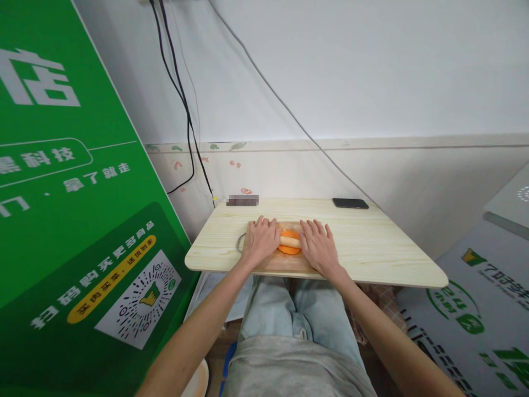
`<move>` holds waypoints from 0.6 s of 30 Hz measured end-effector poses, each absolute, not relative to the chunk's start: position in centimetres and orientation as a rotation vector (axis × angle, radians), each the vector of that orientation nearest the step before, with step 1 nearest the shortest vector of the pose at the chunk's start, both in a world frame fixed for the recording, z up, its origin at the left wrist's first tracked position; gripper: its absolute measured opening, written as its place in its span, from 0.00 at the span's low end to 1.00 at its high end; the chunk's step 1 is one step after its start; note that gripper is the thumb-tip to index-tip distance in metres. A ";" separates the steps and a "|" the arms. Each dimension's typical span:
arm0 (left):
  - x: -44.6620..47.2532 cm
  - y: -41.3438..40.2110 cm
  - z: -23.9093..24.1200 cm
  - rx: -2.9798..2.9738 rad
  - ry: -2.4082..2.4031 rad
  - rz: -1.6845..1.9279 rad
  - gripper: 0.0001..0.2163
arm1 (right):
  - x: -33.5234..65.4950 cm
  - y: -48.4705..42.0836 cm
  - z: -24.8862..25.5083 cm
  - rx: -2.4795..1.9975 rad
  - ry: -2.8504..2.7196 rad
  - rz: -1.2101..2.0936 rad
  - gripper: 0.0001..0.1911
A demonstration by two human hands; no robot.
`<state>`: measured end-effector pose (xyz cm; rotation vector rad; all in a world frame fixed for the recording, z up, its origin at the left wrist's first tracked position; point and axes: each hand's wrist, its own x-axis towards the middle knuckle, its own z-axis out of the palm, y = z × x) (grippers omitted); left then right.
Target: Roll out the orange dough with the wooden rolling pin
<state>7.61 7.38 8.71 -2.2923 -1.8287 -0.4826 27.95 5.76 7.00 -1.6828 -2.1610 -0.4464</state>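
Note:
A pale wooden rolling pin lies crosswise over a flattened piece of orange dough. Both rest on a wooden board near the table's front edge. My left hand lies palm down over the pin's left end, fingers stretched forward. Over the right end, my right hand is in the same pose, its fingers slightly spread. The palms cover both ends of the pin, so only its middle shows. Dough shows in front of and behind the pin.
The light wood table stands against a white wall. At its back edge lie a black phone and a blurred dark object. A metal loop sticks out left of the board. A green panel stands at left; cables hang behind.

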 end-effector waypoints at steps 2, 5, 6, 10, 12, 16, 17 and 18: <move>7.5 7.1 8.1 -2.274 -1.809 -0.518 0.19 | 27.9 5.2 6.8 -1.658 -2.151 -0.458 0.31; 7.3 6.6 7.3 -2.255 -1.795 -0.583 0.20 | 27.8 4.3 6.6 -1.643 -2.138 -0.452 0.31; 7.2 6.4 7.1 -2.256 -1.791 -0.598 0.19 | 27.7 4.0 6.5 -1.647 -2.134 -0.444 0.31; 7.1 6.3 6.9 -2.281 -1.776 -0.612 0.19 | 27.6 3.8 6.5 -1.688 -2.151 -0.396 0.32; 7.3 6.7 7.2 -2.283 -1.788 -0.589 0.19 | 27.7 4.4 6.8 -1.704 -2.190 -0.367 0.31; 7.7 8.2 7.9 -2.301 -1.851 -0.506 0.20 | 28.0 6.5 7.6 -1.788 -2.260 -0.298 0.31; 7.8 8.6 8.1 -2.312 -1.872 -0.488 0.20 | 28.1 7.0 7.9 -1.816 -2.277 -0.273 0.32; 7.9 9.1 8.2 -2.325 -1.890 -0.474 0.21 | 28.1 7.6 8.1 -1.842 -2.297 -0.240 0.31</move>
